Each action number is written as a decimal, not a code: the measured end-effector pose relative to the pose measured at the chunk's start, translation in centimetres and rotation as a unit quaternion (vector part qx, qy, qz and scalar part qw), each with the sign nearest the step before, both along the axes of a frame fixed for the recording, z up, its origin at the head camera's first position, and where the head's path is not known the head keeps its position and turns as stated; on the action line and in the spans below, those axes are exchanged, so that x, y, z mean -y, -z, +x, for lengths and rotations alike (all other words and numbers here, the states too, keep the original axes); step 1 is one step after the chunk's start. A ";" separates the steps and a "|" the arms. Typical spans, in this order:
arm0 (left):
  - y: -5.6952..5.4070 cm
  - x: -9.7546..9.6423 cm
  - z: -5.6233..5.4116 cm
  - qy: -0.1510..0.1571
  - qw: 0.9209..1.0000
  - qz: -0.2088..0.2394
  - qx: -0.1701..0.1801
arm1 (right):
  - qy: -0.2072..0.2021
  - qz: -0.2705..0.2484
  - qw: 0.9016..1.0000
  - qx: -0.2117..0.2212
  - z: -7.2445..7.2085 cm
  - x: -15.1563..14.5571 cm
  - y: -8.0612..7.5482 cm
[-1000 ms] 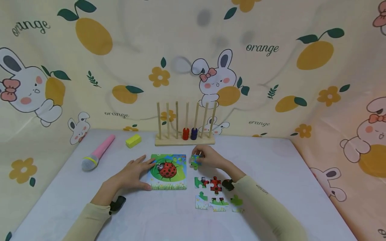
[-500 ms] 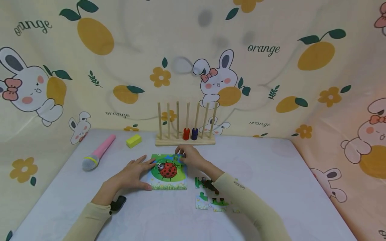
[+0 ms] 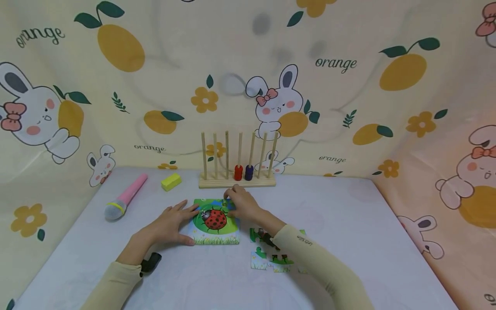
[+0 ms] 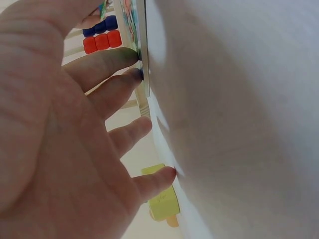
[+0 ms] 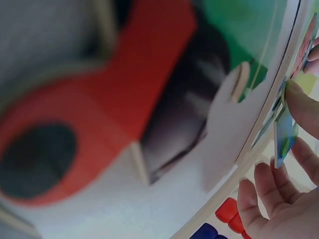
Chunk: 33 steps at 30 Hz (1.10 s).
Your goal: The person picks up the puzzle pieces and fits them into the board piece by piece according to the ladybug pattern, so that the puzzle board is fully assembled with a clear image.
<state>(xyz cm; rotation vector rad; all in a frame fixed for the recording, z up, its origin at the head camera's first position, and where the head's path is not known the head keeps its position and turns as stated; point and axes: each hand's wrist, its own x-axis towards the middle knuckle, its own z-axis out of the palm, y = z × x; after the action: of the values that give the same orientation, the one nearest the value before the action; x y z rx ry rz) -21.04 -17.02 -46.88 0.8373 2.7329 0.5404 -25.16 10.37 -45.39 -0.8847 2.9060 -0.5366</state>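
Note:
A square ladybug puzzle board (image 3: 215, 238) lies mid-table. My left hand (image 3: 166, 224) rests at its left side with fingers spread; in the left wrist view the fingertips (image 4: 133, 74) of two fingers touch the board's edge. Over the upper right corner, my right hand (image 3: 246, 206) pinches a blue-green puzzle piece (image 5: 285, 133) between thumb and fingers. In the right wrist view this piece is tilted up from the board. Fingers partly hide it in the head view. Several loose puzzle pieces (image 3: 258, 260) lie right of the board, some covered by my right forearm.
Behind the board stands a wooden peg rack (image 3: 237, 183) with red beads (image 3: 238, 172) and dark blue beads (image 3: 249, 172). A yellow block (image 3: 171, 182) and a pink toy microphone (image 3: 128, 194) lie at the back left. Printed cloth (image 3: 232, 64) hangs behind the table.
My right hand has carried the puzzle piece leftward from beside the board to over its upper right corner. My left hand has stayed in place.

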 end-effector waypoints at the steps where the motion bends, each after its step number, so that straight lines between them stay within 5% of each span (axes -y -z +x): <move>1: 0.0 0.1 0.0 -0.002 1.000 0.000 0.001 | 0.002 0.005 1.000 -0.003 0.0 0.0 0.0; 33: 0.0 0.2 0.1 -0.002 1.000 0.006 0.002 | 0.002 0.046 0.999 0.013 -0.4 0.2 0.3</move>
<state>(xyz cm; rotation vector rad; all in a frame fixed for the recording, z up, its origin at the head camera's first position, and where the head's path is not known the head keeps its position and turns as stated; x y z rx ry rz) -20.95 -17.24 -46.85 0.8322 2.7310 0.5586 -25.52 10.19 -45.64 -0.8546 2.8827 -0.4063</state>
